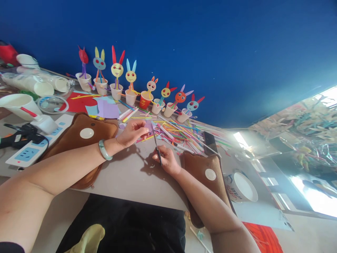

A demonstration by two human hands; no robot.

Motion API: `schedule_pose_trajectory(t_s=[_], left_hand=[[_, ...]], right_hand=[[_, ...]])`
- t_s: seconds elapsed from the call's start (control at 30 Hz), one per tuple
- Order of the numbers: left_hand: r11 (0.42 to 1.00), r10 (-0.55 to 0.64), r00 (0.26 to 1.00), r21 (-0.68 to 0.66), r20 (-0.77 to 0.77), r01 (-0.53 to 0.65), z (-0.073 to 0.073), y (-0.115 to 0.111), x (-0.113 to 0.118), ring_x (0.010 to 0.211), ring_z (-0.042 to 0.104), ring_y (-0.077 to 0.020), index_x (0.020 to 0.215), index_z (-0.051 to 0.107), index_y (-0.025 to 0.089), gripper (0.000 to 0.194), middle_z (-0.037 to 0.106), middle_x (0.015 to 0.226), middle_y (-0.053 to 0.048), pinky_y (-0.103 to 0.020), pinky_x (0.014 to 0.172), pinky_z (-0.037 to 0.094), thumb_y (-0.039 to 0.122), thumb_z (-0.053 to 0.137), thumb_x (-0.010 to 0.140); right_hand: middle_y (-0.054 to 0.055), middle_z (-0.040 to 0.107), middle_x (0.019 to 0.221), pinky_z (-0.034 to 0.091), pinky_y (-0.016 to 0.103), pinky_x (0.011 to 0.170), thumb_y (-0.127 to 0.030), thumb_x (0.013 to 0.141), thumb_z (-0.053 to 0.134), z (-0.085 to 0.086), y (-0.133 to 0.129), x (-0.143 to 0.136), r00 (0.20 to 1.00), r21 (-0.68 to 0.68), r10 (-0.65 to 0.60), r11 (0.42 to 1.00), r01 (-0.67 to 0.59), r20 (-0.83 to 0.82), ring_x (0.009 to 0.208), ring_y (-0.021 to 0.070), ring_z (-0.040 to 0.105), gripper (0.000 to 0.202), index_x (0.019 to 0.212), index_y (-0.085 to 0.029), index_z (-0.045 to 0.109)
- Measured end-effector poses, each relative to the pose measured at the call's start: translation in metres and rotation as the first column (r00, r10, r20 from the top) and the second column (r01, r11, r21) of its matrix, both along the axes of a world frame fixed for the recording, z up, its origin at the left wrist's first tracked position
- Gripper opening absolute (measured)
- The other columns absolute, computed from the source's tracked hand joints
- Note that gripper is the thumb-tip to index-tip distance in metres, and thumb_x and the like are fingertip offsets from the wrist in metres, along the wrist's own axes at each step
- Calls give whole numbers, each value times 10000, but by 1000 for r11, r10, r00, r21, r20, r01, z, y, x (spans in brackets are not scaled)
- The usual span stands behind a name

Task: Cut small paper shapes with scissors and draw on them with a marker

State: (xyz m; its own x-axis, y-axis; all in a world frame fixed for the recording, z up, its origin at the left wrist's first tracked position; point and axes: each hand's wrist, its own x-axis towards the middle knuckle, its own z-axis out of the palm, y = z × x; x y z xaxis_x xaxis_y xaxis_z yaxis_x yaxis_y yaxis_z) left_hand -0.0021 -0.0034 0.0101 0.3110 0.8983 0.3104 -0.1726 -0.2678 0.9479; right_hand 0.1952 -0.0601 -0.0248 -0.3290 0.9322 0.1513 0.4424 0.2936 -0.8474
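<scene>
Between the fingertips of my left hand is a small piece of purple paper. My right hand is closed around a pair of dark-handled scissors, whose blades point up and away, right at the edge of that paper. Whether the blades are parted cannot be made out. Both hands are above the pale table, just in front of a heap of coloured pipe cleaners and paper strips. A larger purple sheet lies farther back on the left.
Along the blue wall stands a row of paper cups with rabbit-faced figures. Brown cushions flank my arms. At left are a power strip and stacked cups. A phone and a paper tub stand at right.
</scene>
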Motion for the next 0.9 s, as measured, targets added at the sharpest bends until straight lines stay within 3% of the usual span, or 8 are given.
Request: schedule_pose_trajectory(t_s=[0.5,0.7,0.9], left_hand=[[1000,12,999,-17,51,-11,-4,3,1,499,485,-82,604,534,171,216,533,532,24,-204,489,402,291,628,757],[998,51,997,-32,55,-49,-6,4,1,512,528,-91,616,540,169,303,537,550,18,-213,519,440,377,610,825],[999,-37,997,-9,62,37,-8,2,2,486,473,-77,618,542,164,357,532,546,13,-197,443,384,429,670,821]], right_hand=[[-2,524,542,397,290,625,-731,789,586,1,0,0,999,20,-10,1000,9,33,589,137,451,586,550,-204,491],[0,528,556,393,294,640,-732,794,575,2,0,-1,1000,14,-3,1000,3,23,591,138,455,585,556,-203,494],[1,504,560,393,297,652,-734,793,574,1,0,0,1000,6,-6,1000,6,27,612,147,455,587,557,-204,489]])
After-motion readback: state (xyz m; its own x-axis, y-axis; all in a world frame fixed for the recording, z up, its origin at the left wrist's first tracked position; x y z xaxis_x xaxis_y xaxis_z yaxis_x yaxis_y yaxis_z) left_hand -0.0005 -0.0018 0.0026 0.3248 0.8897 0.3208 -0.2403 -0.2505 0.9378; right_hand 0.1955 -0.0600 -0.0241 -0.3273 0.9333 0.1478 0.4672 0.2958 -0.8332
